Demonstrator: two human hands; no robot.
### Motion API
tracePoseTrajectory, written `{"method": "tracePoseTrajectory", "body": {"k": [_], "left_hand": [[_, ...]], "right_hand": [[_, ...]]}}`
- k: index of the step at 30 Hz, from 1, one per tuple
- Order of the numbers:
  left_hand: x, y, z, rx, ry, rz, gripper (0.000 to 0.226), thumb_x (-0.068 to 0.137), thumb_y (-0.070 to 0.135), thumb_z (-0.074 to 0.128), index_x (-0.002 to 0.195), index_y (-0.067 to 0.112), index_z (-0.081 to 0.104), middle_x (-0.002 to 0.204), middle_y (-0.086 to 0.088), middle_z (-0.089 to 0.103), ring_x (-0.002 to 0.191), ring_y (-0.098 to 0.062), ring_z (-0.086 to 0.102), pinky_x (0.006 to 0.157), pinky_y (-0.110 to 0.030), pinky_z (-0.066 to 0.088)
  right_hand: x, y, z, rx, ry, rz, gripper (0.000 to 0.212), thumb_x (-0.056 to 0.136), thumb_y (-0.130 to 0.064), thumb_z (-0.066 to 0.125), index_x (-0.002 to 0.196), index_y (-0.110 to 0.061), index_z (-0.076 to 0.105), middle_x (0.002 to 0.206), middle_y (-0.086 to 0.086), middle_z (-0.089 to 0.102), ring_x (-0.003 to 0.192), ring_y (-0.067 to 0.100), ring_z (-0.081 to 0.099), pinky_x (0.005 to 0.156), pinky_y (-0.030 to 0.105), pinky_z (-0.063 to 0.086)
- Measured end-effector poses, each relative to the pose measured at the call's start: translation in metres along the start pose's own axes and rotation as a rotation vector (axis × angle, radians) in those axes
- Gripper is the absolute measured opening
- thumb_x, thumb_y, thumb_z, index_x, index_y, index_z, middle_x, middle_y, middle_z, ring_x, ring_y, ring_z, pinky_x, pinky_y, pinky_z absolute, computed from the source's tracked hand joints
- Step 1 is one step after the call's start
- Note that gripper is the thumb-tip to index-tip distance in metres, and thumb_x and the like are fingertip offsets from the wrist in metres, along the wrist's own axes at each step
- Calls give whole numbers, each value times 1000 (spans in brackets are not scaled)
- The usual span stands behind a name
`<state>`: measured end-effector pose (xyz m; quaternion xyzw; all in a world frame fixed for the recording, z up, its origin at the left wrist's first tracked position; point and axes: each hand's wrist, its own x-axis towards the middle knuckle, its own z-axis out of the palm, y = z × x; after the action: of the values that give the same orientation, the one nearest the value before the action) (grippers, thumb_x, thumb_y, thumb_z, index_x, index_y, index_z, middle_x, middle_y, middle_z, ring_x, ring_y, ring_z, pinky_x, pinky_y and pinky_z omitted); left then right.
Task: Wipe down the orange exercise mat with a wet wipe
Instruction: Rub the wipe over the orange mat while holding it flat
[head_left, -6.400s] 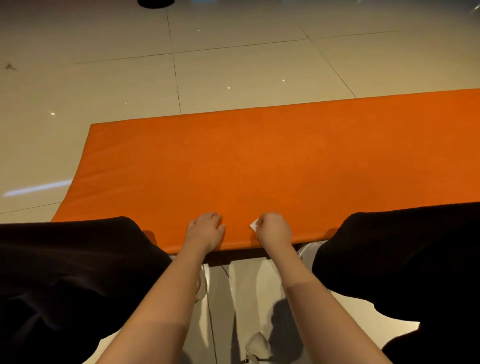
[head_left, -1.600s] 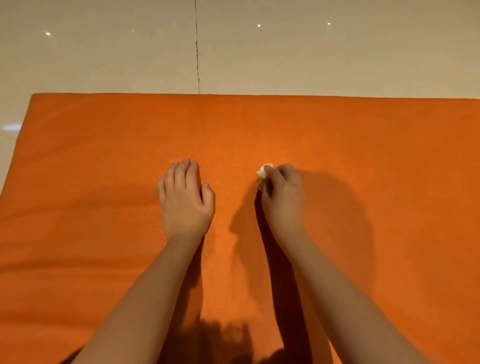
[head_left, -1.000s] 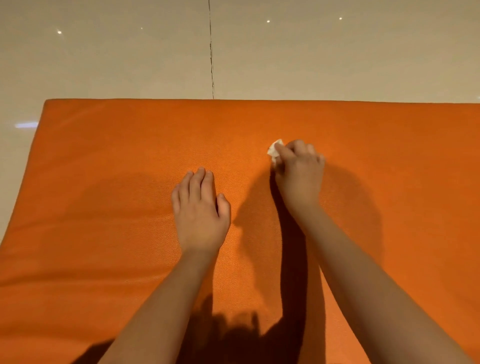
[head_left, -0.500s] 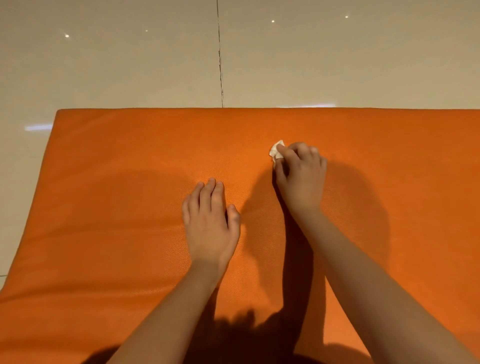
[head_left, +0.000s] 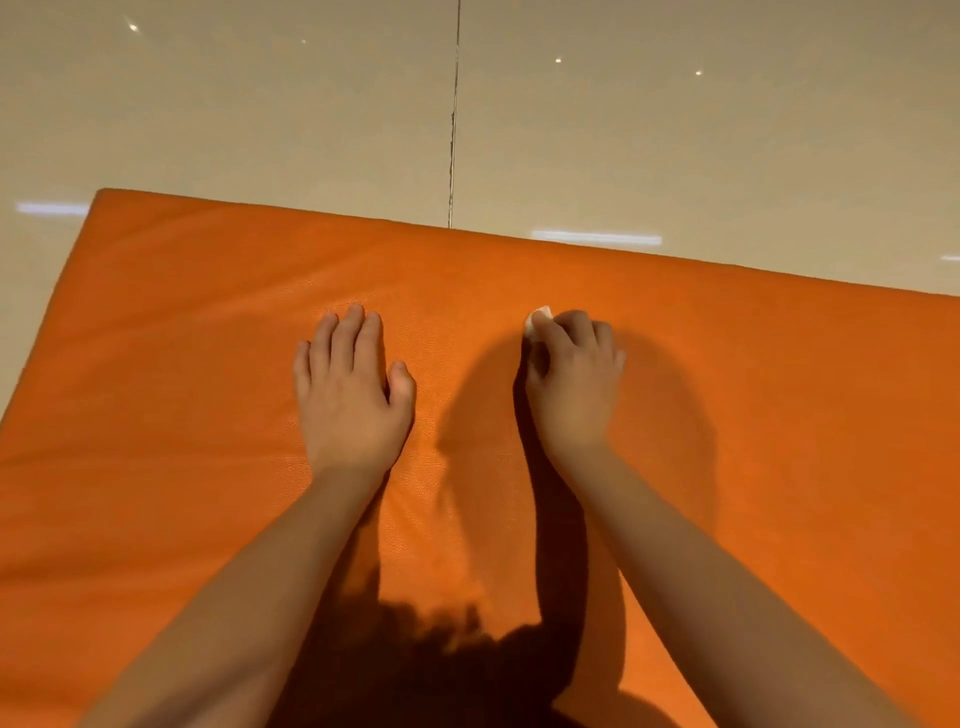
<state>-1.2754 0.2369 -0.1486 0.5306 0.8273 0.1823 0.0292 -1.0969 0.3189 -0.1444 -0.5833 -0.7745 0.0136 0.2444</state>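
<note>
Left hand (head_left: 353, 395) lies flat on the orange mat (head_left: 779, 415), fingers together – probably bracing – while the right hand (head_left: 574, 379) curls round a balled wet wipe (head_left: 537, 318) to scrub.

Tiled floor (head_left: 675, 130) (glossy, beige) carries the orange mat (head_left: 156, 364).

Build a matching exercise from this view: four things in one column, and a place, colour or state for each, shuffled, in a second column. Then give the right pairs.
Column one
1. left hand
2. right hand
3. wet wipe
4. exercise mat

Column two
A. white, pinched, only a corner showing
B. orange, lying on the tiled floor
C. flat on the mat, palm down, holding nothing
D. fingers curled, pressing something onto the mat

Pairs: 1-C, 2-D, 3-A, 4-B
</note>
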Motion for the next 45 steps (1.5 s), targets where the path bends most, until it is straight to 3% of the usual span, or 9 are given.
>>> {"method": "tracePoseTrajectory", "body": {"k": [3,7,12,18,23,28,34,40,45], "left_hand": [[-1,1,1,-15,0,4,58,92,37,34,141,8,48,149,-10,44,141,-28,29,118,-49,17],[1,0,1,-16,3,-3,58,92,38,35,139,8,50,147,-9,46,141,-27,29,118,-50,19],[-1,2,0,-8,7,-5,57,92,37,36,138,9,51,146,-9,47,141,-27,30,118,-50,19],[-1,2,0,-9,2,-8,57,92,37,36,140,10,50,148,-7,46,142,-26,29,119,-49,17],[-1,2,2,0,5,-8,56,92,35,37,140,10,50,147,-7,46,142,-26,30,119,-49,18],[0,0,3,-4,9,0,56,92,36,38,140,10,50,147,-7,47,142,-26,31,119,-49,18],[1,0,3,-4,20,-3,56,91,35,37,139,9,51,146,-8,48,141,-27,32,118,-48,17],[0,0,2,-16,20,5,52,93,31,37,138,9,52,145,-8,49,140,-27,32,118,-49,19],[1,1,2,-16,17,1,53,93,31,35,139,9,51,146,-8,48,141,-27,32,118,-49,19]], "right_hand": [[31,9,7,-72,-43,-159,24,77,-13,57,94,-18,72,88,3,66,83,30,56,67,32,24],[65,-5,26,117,78,177,12,70,-4,63,75,-8,73,76,12,62,70,34,56,60,31,35],[61,-23,34,210,-97,-326,17,78,-10,58,86,-4,71,78,13,61,69,31,56,56,31,40],[105,-23,36,35,-227,152,27,88,-5,47,103,0,69,106,20,58,105,36,49,78,37,36],[95,-63,42,206,-408,-437,21,81,0,56,97,3,71,96,22,63,92,39,56,72,37,45],[101,-23,39,155,-196,10,24,82,-8,51,93,-4,73,94,19,61,92,39,55,75,42,43],[56,-26,23,209,-344,-436,24,74,-13,56,92,-15,71,89,7,64,84,31,56,67,32,35],[50,-19,16,160,-146,18,25,77,-18,49,90,-16,71,87,10,60,82,33,54,65,36,34],[6,-32,7,186,-307,-409,31,79,-21,51,104,-14,68,94,6,62,87,30,57,72,37,37]]}}
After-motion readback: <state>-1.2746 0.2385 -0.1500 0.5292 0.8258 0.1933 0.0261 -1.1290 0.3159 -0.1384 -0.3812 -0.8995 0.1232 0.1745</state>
